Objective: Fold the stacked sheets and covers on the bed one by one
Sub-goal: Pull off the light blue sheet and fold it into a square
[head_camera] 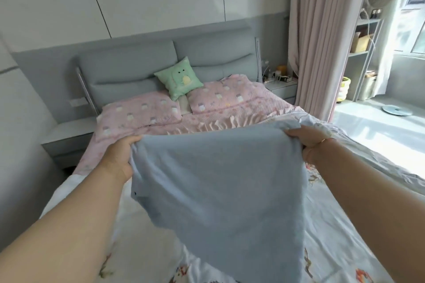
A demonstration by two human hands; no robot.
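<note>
Fingers (135, 139) of left hand (119, 156) and right hand (305, 140) clamped on top corners of blue sheet (218, 179), hanging above white floral cover (333, 225) on bed (271, 101). Advised: keep edge taut, corners level before folding.

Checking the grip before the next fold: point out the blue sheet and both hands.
blue sheet (220, 190), head view, middle of the hanging cloth.
left hand (119, 158), head view, back of the hand gripping the sheet's left corner.
right hand (308, 139), head view, knuckles gripping the right corner.

Bare forearms, a thin bracelet (323, 140) at the right wrist.
</note>
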